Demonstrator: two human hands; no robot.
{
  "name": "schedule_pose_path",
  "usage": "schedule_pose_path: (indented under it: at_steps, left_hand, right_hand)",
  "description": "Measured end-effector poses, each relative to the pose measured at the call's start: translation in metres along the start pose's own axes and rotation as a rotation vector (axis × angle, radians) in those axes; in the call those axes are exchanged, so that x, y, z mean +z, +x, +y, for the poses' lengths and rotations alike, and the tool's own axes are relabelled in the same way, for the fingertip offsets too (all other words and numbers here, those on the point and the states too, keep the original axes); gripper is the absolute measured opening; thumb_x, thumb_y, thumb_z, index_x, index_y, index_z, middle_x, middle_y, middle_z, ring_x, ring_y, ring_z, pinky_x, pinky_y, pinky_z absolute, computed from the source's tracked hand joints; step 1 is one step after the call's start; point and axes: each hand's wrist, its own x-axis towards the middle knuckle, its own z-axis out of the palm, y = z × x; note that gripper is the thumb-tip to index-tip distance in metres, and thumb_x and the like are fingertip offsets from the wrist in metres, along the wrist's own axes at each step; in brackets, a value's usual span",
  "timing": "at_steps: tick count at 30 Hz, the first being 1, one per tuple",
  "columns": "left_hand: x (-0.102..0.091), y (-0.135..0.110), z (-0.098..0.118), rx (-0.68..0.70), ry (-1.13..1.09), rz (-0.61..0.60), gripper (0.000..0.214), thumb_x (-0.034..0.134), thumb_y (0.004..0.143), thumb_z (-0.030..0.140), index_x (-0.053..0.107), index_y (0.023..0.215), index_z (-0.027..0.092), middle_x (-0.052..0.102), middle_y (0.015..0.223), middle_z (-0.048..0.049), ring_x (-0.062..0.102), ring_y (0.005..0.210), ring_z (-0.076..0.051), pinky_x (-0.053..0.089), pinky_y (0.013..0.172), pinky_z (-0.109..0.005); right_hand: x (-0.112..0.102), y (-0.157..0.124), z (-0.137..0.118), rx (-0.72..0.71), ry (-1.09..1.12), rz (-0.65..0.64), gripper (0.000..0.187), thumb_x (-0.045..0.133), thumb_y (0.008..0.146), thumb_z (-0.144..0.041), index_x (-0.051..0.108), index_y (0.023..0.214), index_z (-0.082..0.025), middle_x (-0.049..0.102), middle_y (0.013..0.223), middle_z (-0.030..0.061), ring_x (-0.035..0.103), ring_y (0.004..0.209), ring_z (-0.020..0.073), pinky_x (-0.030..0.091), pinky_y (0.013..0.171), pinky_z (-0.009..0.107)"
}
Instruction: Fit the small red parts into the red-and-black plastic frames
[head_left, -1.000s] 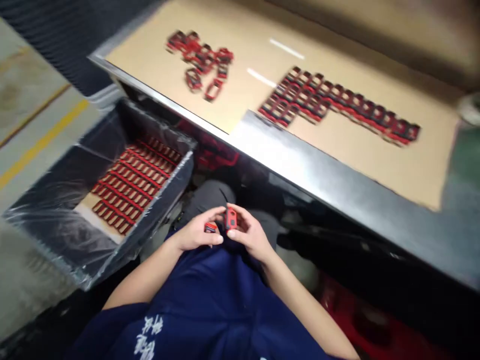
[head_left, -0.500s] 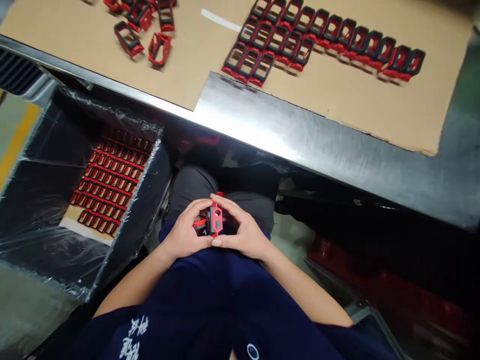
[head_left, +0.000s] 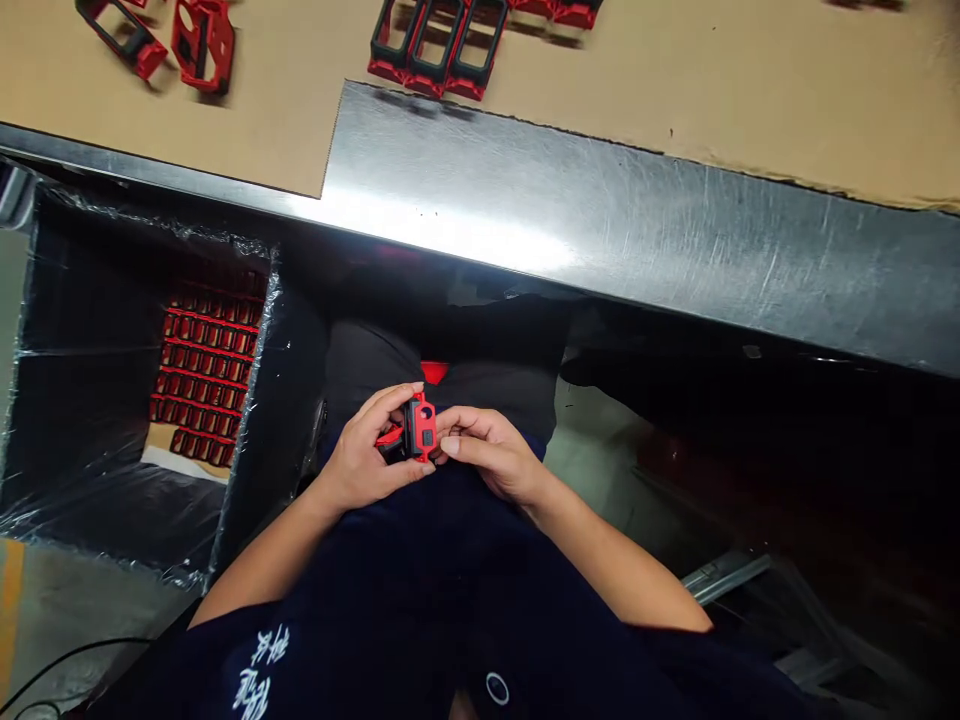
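Surface: on my feed, a steel-topped bench (head_left: pixel 600 210) under a cardboard sheet (head_left: pixel 750 110), carrying rows of red-and-black frames (head_left: pixel 431 45) and loose frames (head_left: pixel 202 45).
Bin: below the bench edge, to the left, a plastic-wrapped box (head_left: pixel 277 400) holds packed rows of frames (head_left: pixel 206 370).
Floor: grey concrete floor (head_left: pixel 75 600) at lower left, with a black cable (head_left: pixel 67 655) on it.
Hands: my view shows the left hand (head_left: pixel 367 450) and right hand (head_left: pixel 487 450) curled closed, both gripping one red-and-black plastic frame (head_left: pixel 421 428) above dark trousers (head_left: pixel 375 350).

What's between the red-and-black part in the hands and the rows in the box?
The plastic-wrapped box wall rises between the part and the rows of frames; the left hand is also on that side.
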Motion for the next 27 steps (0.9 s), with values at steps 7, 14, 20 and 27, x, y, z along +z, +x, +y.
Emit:
schedule_pose_path:
  at_steps: [7,14,20,27]
  left_hand:
    - [-0.0003,-0.0021,-0.0012,-0.008,-0.042,-0.005,0.077,0.084,0.076,0.037,0.05,0.143,0.022,0.057,0.141,-0.0172,0.067,0.113,-0.027,0.06,0.091,-0.039]
    - [0.0006,-0.0028,-0.003,0.075,0.014,0.018,0.076,0.083,0.077,0.033,0.048,0.144,0.023,0.059,0.139,-0.0168,0.065,0.118,-0.027,0.06,0.093,-0.039]
    - [0.0015,-0.0024,-0.0024,0.154,0.101,0.026,0.08,0.083,0.077,0.032,0.044,0.147,0.024,0.061,0.138,-0.0167,0.063,0.124,-0.029,0.06,0.097,-0.045]
    - [0.0038,-0.0046,-0.0028,0.226,0.146,0.019,0.083,0.082,0.079,0.03,0.04,0.151,0.025,0.06,0.139,-0.0175,0.062,0.126,-0.03,0.06,0.098,-0.046]
  right_hand:
    - [0.0018,0.0023,-0.0022,0.032,0.048,0.011,0.021,0.078,0.081,-0.033,0.076,0.094,-0.017,0.072,0.079,0.0023,0.063,0.073,0.0153,0.049,0.073,0.029]
    - [0.0053,0.0043,-0.0043,0.043,0.106,-0.022,0.021,0.079,0.081,-0.031,0.074,0.095,-0.016,0.074,0.083,0.0027,0.065,0.074,0.0143,0.049,0.073,0.027]
    - [0.006,0.0053,-0.0043,0.047,0.119,-0.026,0.023,0.082,0.079,-0.029,0.073,0.095,-0.016,0.072,0.08,0.0008,0.063,0.068,0.0118,0.049,0.071,0.026]
    - [0.0075,0.0073,-0.0035,0.051,0.096,-0.007,0.022,0.084,0.078,-0.031,0.072,0.09,-0.016,0.07,0.074,-0.0005,0.062,0.062,0.0111,0.049,0.065,0.024]
